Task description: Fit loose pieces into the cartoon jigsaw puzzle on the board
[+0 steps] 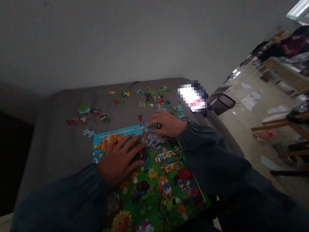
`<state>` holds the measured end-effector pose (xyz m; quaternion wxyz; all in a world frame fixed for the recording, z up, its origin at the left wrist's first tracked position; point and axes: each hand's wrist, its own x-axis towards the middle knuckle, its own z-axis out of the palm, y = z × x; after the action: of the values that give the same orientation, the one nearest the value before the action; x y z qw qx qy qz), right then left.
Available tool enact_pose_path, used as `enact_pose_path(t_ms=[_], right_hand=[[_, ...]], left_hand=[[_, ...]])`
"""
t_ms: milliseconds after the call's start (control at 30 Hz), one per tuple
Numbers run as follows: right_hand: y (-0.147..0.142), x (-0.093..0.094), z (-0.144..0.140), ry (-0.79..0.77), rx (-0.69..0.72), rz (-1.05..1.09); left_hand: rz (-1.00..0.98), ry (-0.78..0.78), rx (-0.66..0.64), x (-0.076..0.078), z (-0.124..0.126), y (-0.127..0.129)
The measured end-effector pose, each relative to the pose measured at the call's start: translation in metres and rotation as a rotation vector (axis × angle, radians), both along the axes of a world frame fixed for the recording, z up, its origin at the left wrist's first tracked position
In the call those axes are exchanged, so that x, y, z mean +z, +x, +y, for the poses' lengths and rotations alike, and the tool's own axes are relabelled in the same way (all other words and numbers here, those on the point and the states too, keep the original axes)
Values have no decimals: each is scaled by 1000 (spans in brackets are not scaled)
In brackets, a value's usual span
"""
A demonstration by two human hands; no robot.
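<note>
A colourful jigsaw puzzle with cartoon plants and zombies on a green ground lies at the near edge of a cloth-covered surface. Across its upper left part my left hand rests flat, fingers spread, holding nothing. My right hand is bent over the puzzle's top edge, thumb and forefinger brought together on a puzzle piece that is mostly hidden. Loose puzzle pieces lie in a heap just beyond this hand. Another group of pieces lies farther left, and a light blue piece sits near the puzzle's upper left corner.
A phone with a bright, blurred screen stands at the right edge of the grey cloth. Behind rises a plain wall. To the right are a wooden chair, papers on the floor and a person farther back.
</note>
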<state>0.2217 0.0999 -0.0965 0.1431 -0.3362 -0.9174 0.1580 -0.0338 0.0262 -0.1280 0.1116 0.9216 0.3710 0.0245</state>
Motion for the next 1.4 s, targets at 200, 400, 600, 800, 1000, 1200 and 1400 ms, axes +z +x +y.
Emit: enact_pose_path(t_ms=[200, 400, 600, 800, 1000, 1200, 1400], right_hand=[[-3, -8, -1, -13, 6, -47], [-1, -9, 0, -21, -29, -60], [1, -12, 1, -9, -56, -24], [-1, -11, -1, -35, -60, -27], [-1, -14, -1, -40, -45, -15], [0, -15, -1, -26, -17, -36], [-1, -13, -2, -18, -27, -29]], left_hand=[[-42, -13, -8, -5, 2, -2], [-45, -24, -14, -6, 3, -4], [-54, -29, -10, -6, 3, -2], [-87, -23, -4, -6, 3, -2], [-77, -29, -6, -5, 3, -3], [-80, -30, -2, -6, 3, -3], [-38, -35, 7, -3, 2, -1]])
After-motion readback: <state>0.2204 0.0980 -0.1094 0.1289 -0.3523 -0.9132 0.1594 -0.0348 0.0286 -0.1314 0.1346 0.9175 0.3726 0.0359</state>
